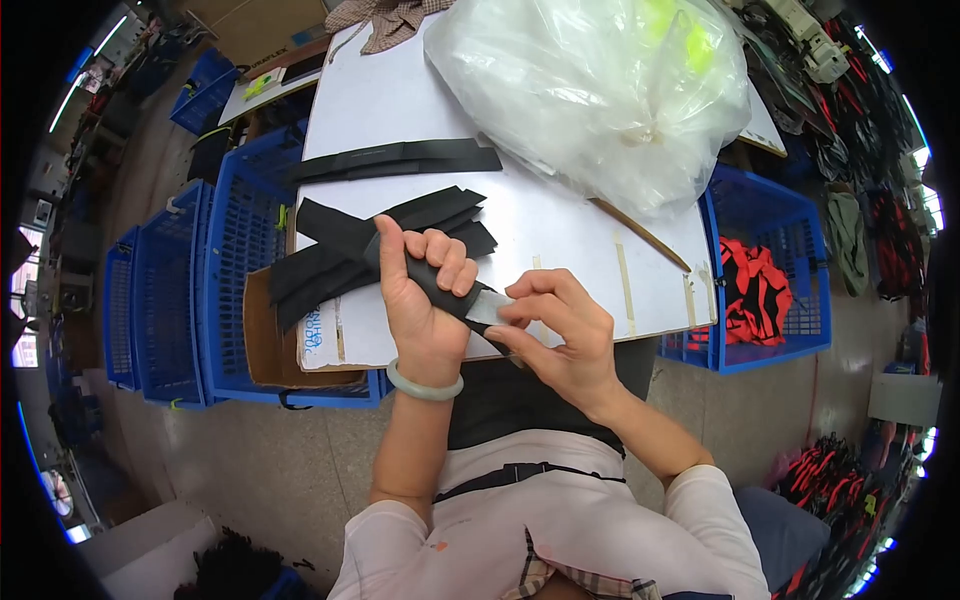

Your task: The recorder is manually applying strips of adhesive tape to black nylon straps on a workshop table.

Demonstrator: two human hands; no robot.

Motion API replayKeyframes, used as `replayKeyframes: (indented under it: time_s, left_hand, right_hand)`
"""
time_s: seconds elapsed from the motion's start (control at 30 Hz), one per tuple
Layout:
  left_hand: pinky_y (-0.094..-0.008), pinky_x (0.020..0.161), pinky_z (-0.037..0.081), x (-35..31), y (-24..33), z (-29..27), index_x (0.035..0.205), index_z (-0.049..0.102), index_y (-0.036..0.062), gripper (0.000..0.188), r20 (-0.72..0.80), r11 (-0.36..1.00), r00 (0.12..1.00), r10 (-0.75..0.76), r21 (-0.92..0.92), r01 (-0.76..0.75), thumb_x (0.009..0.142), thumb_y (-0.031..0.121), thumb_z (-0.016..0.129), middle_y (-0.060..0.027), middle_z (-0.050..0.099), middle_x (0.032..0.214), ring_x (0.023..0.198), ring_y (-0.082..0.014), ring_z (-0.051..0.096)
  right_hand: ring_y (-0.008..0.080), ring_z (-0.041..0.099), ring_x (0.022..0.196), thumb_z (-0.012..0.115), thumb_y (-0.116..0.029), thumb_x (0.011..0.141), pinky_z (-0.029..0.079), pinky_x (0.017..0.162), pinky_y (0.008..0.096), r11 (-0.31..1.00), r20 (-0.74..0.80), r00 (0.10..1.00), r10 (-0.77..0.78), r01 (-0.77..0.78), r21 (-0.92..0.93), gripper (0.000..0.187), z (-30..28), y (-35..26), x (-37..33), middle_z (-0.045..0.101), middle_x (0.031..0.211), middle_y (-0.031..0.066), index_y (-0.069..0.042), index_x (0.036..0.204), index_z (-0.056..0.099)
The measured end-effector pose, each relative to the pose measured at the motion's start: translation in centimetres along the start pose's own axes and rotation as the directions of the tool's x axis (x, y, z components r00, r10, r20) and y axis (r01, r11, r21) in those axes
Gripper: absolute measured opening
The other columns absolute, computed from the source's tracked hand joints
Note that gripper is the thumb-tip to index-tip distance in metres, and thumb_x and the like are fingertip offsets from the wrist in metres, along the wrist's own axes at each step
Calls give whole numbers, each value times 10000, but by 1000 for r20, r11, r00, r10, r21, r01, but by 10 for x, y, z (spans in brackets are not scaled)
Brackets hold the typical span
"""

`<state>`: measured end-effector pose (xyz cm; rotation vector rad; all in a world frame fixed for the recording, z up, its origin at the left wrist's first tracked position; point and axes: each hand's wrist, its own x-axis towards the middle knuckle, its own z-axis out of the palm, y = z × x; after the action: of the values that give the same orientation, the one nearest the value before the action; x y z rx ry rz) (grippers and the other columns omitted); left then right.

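My left hand is closed in a fist around a rolled or folded black fabric strip, its thumb pointing up along it. A flat whitish, see-through piece sits at the strip's near end. My right hand pinches that piece between thumb and fingertips; whether it lies inside the fabric or on top of it I cannot tell. Just beyond my left hand, several black fabric strips lie crossed over one another on the white table. A separate black strip stack lies farther back.
A large clear plastic bag fills the table's far right, with a thin brown stick before it. Blue crates and a cardboard box stand left. At right, another blue crate holds red and black pieces.
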<state>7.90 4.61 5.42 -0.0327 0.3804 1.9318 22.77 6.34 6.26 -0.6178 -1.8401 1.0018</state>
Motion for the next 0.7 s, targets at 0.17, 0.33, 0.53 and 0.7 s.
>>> replayKeyframes:
  time_s: [0.17,0.33,0.53,0.7]
  left_hand:
    - [-240,422,330,-1,-5,-1,690,362,116,476,3,996,1000,-20,-82,21,975,456,534,-1,329,643,524,-108,340]
    - [-237,421,331,-3,-7,-3,694,369,113,478,-5,1000,1000,-20,-22,20,970,462,542,-3,331,640,529,-107,350]
    - [-234,412,335,-1,5,-5,704,398,99,470,-49,995,999,3,-100,-8,965,459,552,-7,342,644,522,-107,351]
    - [-235,400,331,-3,-2,-3,708,405,90,476,-50,997,998,-35,-76,31,961,464,555,-8,343,646,515,-110,348]
  right_hand:
    - [152,615,658,771,12,733,494,534,264,997,-11,1000,-25,24,-73,128,1,4,-6,610,902,85,8,826,681]
    - [163,606,671,773,-21,740,491,541,268,995,-28,997,-72,70,-64,156,13,12,-9,599,923,90,-18,880,704]
    - [208,558,753,797,-263,722,487,615,323,941,188,973,-136,187,-282,369,1,9,-9,573,942,75,-157,1063,701]
    - [206,530,742,786,-342,715,463,608,325,933,282,957,-65,159,-324,423,1,14,-13,542,887,67,-181,1092,681]
